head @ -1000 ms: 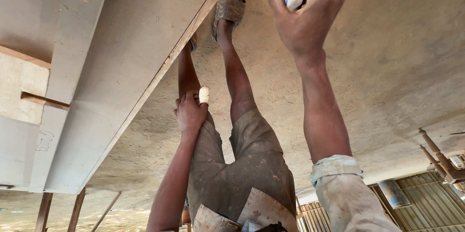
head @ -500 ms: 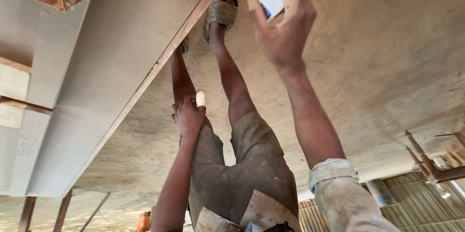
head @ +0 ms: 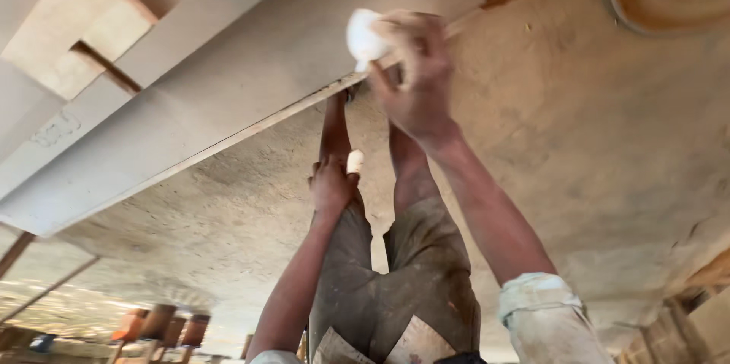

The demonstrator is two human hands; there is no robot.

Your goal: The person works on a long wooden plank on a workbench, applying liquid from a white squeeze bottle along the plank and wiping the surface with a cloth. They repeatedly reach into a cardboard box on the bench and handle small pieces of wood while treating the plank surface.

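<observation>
At the edge of the long grey board (head: 228, 98), the right hand (head: 417, 79) closes its fingers around a white bottle (head: 363, 37), probably light, smooth, best gripped mid-body; the left hand (head: 332, 185) clasps a small white cap (head: 354, 161).

There is a single view, from a camera worn on the person's head, tipped steeply down past the body toward the concrete floor (head: 608, 151). It sits close: the right hand (head: 414, 79) fills the upper middle of the frame and its forearm runs out at the bottom edge. The left hand (head: 332, 185) lies nearer the frame's centre, over the person's own legs (head: 395, 273), which stretch away from the lens. A long pale board (head: 228, 82) crosses diagonally to the left of the right hand. Beyond the board, at the lower left edge, far stools and timber show small and blurred.
</observation>
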